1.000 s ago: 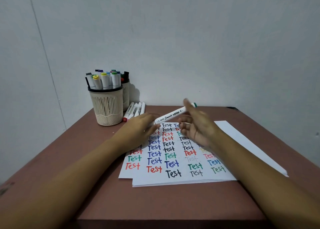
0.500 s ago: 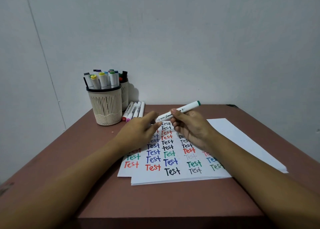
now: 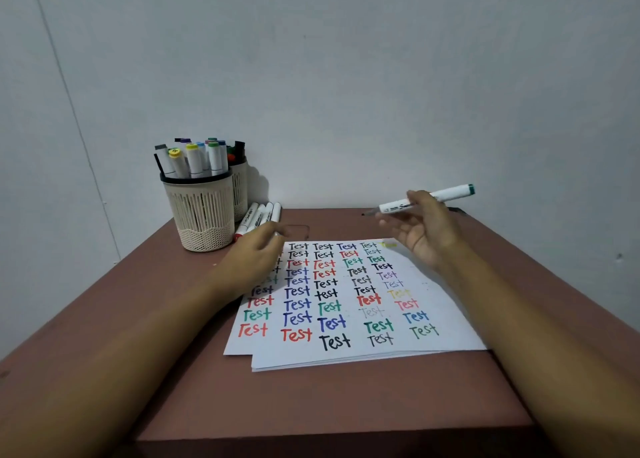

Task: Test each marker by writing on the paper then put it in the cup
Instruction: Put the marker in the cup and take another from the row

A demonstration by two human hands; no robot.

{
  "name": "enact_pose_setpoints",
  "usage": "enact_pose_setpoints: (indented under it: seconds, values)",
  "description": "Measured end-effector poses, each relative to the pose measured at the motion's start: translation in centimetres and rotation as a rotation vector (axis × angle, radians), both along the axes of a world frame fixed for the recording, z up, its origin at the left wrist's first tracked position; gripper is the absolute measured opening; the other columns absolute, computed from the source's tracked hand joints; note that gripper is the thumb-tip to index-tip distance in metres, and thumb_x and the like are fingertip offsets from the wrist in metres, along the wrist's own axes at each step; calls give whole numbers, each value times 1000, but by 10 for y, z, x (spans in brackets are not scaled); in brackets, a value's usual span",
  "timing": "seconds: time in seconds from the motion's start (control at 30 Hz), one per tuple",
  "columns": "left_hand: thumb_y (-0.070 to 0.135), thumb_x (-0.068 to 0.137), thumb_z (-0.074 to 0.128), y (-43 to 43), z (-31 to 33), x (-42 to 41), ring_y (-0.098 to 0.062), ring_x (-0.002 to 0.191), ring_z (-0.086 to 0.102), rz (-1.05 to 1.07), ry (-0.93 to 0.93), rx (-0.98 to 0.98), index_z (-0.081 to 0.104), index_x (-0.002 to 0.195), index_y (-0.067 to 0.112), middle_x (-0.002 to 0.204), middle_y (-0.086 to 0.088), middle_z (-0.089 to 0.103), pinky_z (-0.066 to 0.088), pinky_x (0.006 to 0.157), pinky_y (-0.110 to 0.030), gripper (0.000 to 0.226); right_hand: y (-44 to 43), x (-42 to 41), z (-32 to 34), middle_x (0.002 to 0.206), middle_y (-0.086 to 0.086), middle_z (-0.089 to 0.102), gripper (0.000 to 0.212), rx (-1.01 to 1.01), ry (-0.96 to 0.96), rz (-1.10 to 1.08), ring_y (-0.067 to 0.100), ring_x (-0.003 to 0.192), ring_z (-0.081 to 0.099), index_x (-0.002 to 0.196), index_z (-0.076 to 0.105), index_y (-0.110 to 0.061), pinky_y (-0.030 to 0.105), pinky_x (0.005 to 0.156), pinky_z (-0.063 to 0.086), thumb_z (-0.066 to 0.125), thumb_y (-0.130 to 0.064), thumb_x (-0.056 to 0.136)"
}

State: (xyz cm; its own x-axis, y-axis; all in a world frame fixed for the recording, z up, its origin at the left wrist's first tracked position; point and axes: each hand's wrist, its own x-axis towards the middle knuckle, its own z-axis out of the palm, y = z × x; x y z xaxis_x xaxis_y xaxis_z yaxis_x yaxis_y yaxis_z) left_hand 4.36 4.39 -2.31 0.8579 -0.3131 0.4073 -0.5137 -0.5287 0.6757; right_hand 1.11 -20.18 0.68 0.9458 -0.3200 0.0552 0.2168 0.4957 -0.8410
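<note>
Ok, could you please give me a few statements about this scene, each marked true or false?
1. The right hand holds a marker in the air. True.
2. The marker's tip touches the paper. False: the tip is raised, off the sheet.
3. The cup is empty. False: many capped markers stand in it.
4. Loose markers lie on the table beside the cup. True.
5. The paper is blank. False: it bears rows of the word "Test" in several colours.
</note>
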Motion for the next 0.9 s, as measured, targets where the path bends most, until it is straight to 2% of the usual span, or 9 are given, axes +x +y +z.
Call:
enact_pose_setpoints:
  seconds: [0.1, 0.2, 0.3, 0.37, 0.47, 0.57, 0.67, 0.73, 0.9]
  values:
    - [14, 98, 36, 3, -1, 6, -8, 82, 52, 18, 65, -90, 59, 111, 17, 91, 4, 58, 38, 65, -21, 27, -15, 2, -6, 63, 7, 57, 20, -164, 46, -164, 14, 54, 48, 74, 51, -14, 19, 44, 44, 60, -3, 89]
    - [13, 98, 38, 4, -2, 9, -2, 77, 53, 35, 87, -106, 58, 114, 21, 88, 7, 58, 38, 60, -15, 26, -21, 6, -14, 51, 3, 56, 25, -405, 100, -308, 9, 43, 37, 67, 52, -13, 20, 42, 32, 64, -14, 88]
    - [14, 96, 46, 5, -2, 10, -4, 78, 57, 30, 96, -86, 56, 116, 22, 92, 0, 62, 39, 63, -10, 24, -21, 10, -20, 58, 8, 56, 29, -480, 108, -325, 13, 44, 47, 66, 52, -10, 20, 38, 39, 67, -20, 88]
    - [14, 93, 53, 7, -3, 13, -7, 80, 59, 25, 122, -115, 56, 115, 18, 95, -2, 62, 42, 69, -14, 22, -19, 11, -23, 57, 9, 57, 29, -546, 125, -321, 16, 45, 49, 63, 51, -10, 21, 39, 41, 69, -14, 86]
    - [12, 88, 61, 8, -4, 16, -14, 82, 62, -7, 234, -230, 53, 114, 15, 91, -2, 63, 46, 73, -20, 27, -17, 12, -27, 55, 12, 57, 27, -653, 149, -329, 20, 47, 47, 60, 51, -10, 25, 47, 42, 66, -2, 82]
    - [11, 85, 66, 8, -2, 16, -16, 83, 63, -18, 266, -256, 56, 100, 16, 88, -3, 64, 48, 69, -18, 19, -13, 12, -29, 58, 14, 60, 21, -730, 168, -331, 22, 49, 50, 63, 54, -9, 33, 55, 46, 62, 0, 80]
    - [11, 84, 66, 7, 1, 13, -8, 74, 60, -9, 239, -221, 57, 88, 19, 82, 1, 63, 45, 56, -7, 13, -13, 12, -30, 53, 11, 58, 24, -702, 144, -317, 21, 46, 49, 62, 53, -8, 33, 55, 46, 62, 4, 81]
    - [11, 84, 67, 7, 1, 11, -6, 72, 59, -1, 229, -214, 57, 87, 20, 81, 2, 63, 44, 53, -5, 13, -14, 12, -30, 53, 10, 56, 25, -690, 136, -302, 21, 46, 50, 62, 53, -8, 31, 54, 47, 64, 4, 81]
    - [15, 84, 67, 7, 2, 10, -4, 74, 60, 21, 227, -177, 59, 96, 16, 84, 3, 63, 42, 57, -10, 14, -14, 14, -31, 60, 14, 57, 23, -705, 148, -267, 24, 52, 53, 67, 53, -8, 30, 54, 50, 67, 2, 82]
